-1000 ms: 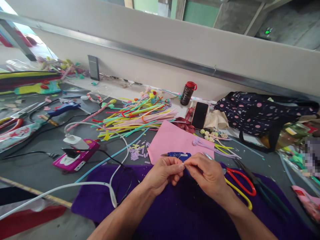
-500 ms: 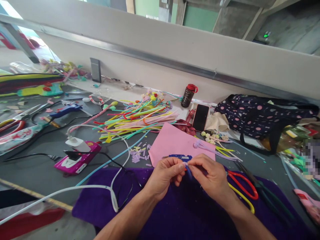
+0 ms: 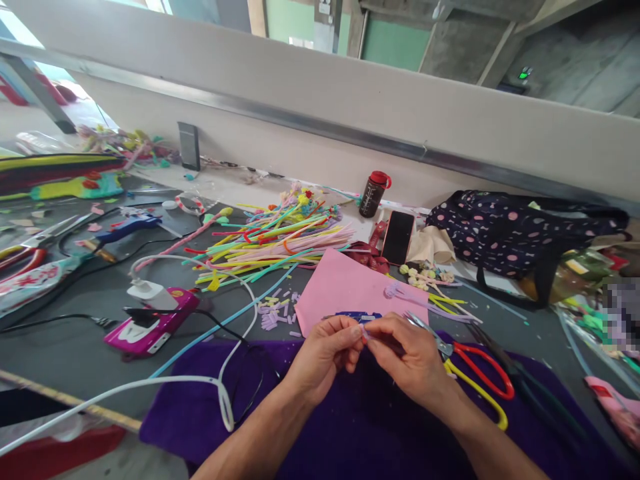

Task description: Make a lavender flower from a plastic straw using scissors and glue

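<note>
My left hand (image 3: 325,357) and my right hand (image 3: 407,353) meet fingertip to fingertip over the purple cloth (image 3: 200,393). Both are closed in a pinch on a tiny pale purple piece (image 3: 365,331), mostly covered by the fingers. Just beyond the fingertips, a slim blue tool (image 3: 357,316) lies on a pink sheet (image 3: 333,283). Small cut lilac pieces (image 3: 273,319) are scattered left of the sheet. Beside my right wrist are scissors (image 3: 485,363) with one red and one yellow handle, next to dark green-handled pliers (image 3: 537,390).
Fuzzy coloured stems (image 3: 280,250) are piled behind the sheet. A magenta power strip (image 3: 153,323) with cables (image 3: 200,379) stands at left, near a blue glue gun (image 3: 127,228). Farther back are a bottle (image 3: 373,197), a phone (image 3: 399,237) and a patterned bag (image 3: 500,240).
Both hands have moved slightly left and stay pinched together. A blue bit that showed below the fingers is out of sight. The scissors' blades now show beside my right hand.
</note>
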`<state>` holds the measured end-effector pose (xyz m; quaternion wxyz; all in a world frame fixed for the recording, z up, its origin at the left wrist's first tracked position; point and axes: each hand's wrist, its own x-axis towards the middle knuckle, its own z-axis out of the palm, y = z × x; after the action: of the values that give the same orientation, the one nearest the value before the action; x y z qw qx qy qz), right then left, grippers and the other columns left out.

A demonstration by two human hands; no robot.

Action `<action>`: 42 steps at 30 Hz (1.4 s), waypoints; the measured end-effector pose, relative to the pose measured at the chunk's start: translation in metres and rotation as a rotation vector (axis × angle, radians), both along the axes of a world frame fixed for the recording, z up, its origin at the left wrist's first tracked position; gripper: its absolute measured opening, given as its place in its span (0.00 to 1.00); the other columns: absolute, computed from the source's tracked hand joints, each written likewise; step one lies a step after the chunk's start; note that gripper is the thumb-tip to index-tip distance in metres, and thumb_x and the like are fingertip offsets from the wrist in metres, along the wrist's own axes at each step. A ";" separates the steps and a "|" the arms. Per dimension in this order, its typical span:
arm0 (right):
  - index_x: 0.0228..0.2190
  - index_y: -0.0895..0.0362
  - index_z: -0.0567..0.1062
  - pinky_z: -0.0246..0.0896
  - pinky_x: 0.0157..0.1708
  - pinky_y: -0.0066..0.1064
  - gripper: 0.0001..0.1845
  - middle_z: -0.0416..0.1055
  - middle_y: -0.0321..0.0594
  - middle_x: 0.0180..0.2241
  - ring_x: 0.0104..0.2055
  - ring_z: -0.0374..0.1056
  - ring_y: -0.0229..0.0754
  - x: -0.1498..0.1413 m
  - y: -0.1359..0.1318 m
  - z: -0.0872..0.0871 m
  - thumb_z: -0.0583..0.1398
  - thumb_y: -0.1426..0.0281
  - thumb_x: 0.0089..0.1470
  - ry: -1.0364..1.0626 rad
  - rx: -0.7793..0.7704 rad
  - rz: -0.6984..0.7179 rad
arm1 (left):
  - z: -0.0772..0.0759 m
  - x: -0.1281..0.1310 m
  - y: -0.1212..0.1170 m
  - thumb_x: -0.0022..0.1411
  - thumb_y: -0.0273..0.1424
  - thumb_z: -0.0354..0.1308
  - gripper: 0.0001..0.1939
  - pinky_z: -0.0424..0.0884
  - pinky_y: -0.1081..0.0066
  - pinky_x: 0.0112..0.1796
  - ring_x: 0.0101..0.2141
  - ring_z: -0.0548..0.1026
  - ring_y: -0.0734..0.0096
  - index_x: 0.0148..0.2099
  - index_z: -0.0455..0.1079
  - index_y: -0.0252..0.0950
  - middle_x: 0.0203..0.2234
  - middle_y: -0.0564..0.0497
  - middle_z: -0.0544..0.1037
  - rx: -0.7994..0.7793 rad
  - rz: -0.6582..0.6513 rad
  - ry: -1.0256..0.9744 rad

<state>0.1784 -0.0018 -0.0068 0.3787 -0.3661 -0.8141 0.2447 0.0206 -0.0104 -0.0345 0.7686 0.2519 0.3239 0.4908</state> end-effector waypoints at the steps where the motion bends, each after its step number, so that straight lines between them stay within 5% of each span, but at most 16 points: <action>1: 0.36 0.57 0.72 0.60 0.30 0.26 0.09 0.70 0.37 0.28 0.29 0.66 0.35 0.000 0.000 0.000 0.57 0.78 0.52 0.023 -0.009 0.003 | 0.000 0.000 0.000 0.52 0.30 0.62 0.08 0.60 0.81 0.16 0.14 0.63 0.84 0.25 0.68 0.32 0.16 0.56 0.69 -0.004 -0.004 0.000; 7: 0.34 0.56 0.74 0.61 0.31 0.26 0.07 0.71 0.36 0.29 0.30 0.67 0.35 0.001 0.004 -0.001 0.59 0.77 0.52 0.092 -0.073 0.019 | -0.001 0.001 -0.001 0.51 0.31 0.63 0.09 0.60 0.81 0.16 0.15 0.64 0.83 0.26 0.68 0.32 0.17 0.55 0.71 0.016 -0.021 0.031; 19: 0.38 0.58 0.74 0.65 0.35 0.27 0.12 0.72 0.42 0.32 0.35 0.69 0.37 -0.001 0.000 -0.010 0.57 0.82 0.52 0.034 0.214 0.029 | -0.005 0.005 -0.005 0.51 0.31 0.63 0.10 0.59 0.81 0.14 0.12 0.62 0.83 0.24 0.66 0.32 0.15 0.55 0.70 -0.031 0.028 0.012; 33: 0.38 0.57 0.72 0.68 0.33 0.28 0.13 0.73 0.42 0.31 0.33 0.71 0.39 0.004 0.005 -0.004 0.57 0.81 0.50 -0.011 0.355 0.096 | -0.002 0.009 -0.010 0.47 0.36 0.65 0.14 0.58 0.81 0.12 0.11 0.62 0.83 0.23 0.65 0.32 0.14 0.55 0.70 -0.082 0.012 -0.027; 42: 0.44 0.57 0.69 0.68 0.35 0.34 0.16 0.75 0.45 0.36 0.35 0.72 0.42 0.019 0.007 -0.008 0.56 0.78 0.52 -0.356 0.532 0.200 | -0.008 0.004 -0.006 0.50 0.34 0.63 0.12 0.58 0.82 0.11 0.11 0.63 0.83 0.24 0.66 0.31 0.14 0.55 0.70 -0.143 -0.070 -0.012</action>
<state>0.1970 0.0050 -0.0147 0.2869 -0.2096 -0.9347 -0.0082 0.0248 -0.0166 -0.0425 0.8032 0.2045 0.3446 0.4408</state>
